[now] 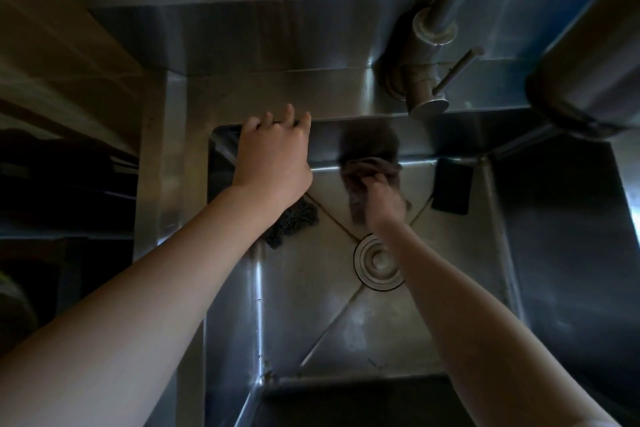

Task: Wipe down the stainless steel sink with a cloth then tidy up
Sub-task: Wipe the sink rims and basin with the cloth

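I look straight down into a deep stainless steel sink [311, 315] with a round drain [377, 262] in its floor. My right hand [384, 201] is down in the basin, shut on a dark brown cloth [363, 180] pressed at the foot of the back wall; hand and cloth are blurred. My left hand [273, 156] rests on the sink's back rim at the left corner, fingers curled over the edge and holding nothing.
A dark scouring pad [294, 222] lies on the basin floor under my left wrist. A flat black rectangular object [452, 185] leans in the back right corner. The faucet [426, 55] with its lever stands behind the rim, right of centre. A large steel cylinder [588, 73] overhangs at right.
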Motion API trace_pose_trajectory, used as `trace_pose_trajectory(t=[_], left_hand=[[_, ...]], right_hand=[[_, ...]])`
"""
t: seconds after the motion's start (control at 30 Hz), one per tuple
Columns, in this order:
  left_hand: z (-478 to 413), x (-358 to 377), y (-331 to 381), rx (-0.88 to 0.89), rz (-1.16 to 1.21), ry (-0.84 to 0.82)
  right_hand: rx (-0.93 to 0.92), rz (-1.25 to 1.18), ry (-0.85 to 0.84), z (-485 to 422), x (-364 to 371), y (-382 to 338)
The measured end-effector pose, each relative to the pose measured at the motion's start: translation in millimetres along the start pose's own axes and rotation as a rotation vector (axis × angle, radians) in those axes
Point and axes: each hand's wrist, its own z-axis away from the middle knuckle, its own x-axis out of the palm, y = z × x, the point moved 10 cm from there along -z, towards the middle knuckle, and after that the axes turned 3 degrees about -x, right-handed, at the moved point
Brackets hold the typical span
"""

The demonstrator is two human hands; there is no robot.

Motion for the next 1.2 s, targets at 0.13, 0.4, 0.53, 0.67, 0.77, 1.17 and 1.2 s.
trace_pose_trajectory(t=[0.13, 0.4, 0.53, 0.67, 0.77, 1.17, 1.2], left_hand=[[-1, 3, 0, 0.011, -0.021, -0.001], [-3, 8, 1, 0.022, -0.058, -0.021], [-3, 8, 1, 0.025, -0.061, -0.016], [-3, 9, 1, 0.021, -0.075, -0.017], [-4, 9, 2, 0.025, -0.088, -0.016], [-5, 11, 2, 0.027, -0.111, -0.009], [-5, 11, 2, 0.027, -0.113, -0.012]], right_hand=[[0.152, -0.048, 0.109, 6, -24, 62], [-0.097, 0.119, -0.012, 27, 1, 21], [-0.327, 0.290, -0.107, 51, 29, -3], [-0.571, 0.472, -0.256, 74, 55, 0], [-0.667, 0.535, -0.199, 72, 43, -4], [-0.253, 0.377, -0.156, 13, 12, 2], [-0.307, 0.426, -0.184, 19, 19, -3]])
